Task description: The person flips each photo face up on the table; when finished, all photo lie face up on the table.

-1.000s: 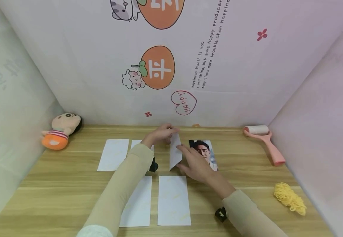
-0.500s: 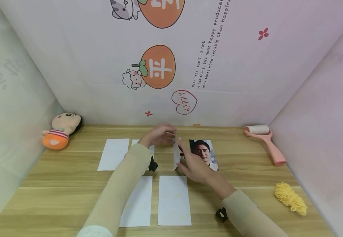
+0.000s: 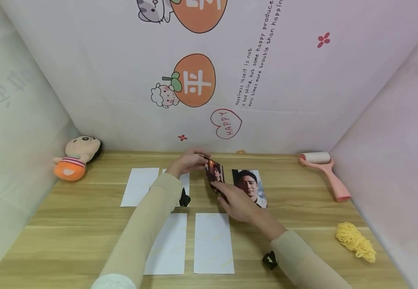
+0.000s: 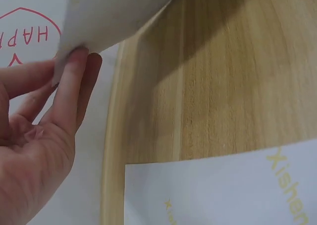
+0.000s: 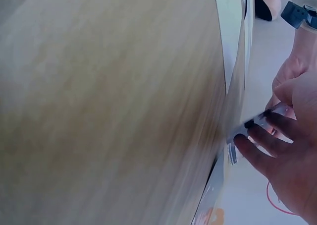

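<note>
Both hands [image 3: 188, 163] [image 3: 238, 202] pinch a thin, rectangular photo [image 3: 214, 171], tilted over the streaky, wood-grained table [image 3: 285, 224].

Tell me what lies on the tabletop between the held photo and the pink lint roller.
The head view shows one flat face-up photo between the held photo and the pink lint roller, then bare tabletop up to the roller.

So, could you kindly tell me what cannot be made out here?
Head: much of the second back-row card, behind the left arm.
Head: the uppermost orange drawing, cut by the top edge.
Left wrist: the image on the held photo, facing away.
Right wrist: same image, too oblique.
</note>
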A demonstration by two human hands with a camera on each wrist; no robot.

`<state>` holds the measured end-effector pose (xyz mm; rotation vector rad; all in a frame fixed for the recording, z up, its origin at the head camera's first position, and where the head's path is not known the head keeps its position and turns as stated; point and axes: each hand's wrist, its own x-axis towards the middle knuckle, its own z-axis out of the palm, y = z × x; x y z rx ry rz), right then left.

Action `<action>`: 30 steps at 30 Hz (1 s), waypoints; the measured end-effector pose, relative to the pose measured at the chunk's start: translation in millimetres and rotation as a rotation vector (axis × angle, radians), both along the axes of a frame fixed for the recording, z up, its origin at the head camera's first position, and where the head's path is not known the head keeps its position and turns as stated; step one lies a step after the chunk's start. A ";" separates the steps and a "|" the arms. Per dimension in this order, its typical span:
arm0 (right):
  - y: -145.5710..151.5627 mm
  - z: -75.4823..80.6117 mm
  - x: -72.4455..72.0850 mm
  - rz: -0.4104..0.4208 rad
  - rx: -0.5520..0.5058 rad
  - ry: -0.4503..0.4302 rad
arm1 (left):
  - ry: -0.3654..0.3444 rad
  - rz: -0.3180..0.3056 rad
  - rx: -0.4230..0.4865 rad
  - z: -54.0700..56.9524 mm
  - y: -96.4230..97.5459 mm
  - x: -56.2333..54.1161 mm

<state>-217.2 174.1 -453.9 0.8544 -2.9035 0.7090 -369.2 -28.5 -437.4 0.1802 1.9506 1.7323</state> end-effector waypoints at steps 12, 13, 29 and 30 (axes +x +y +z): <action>-2.5 -4.9 -5.3 0.045 0.125 0.072 | 0.558 -0.100 -0.567 3.6 10.2 10.4; -2.9 -5.1 -5.4 0.043 0.141 0.072 | 0.590 -0.118 -0.606 3.8 12.2 11.2; -6.2 -9.6 -5.6 0.020 0.232 0.084 | 0.660 -0.382 -0.940 -3.1 24.6 26.4; -5.9 -10.0 -5.6 0.020 0.238 0.094 | 0.663 -0.382 -0.944 -3.9 24.8 26.7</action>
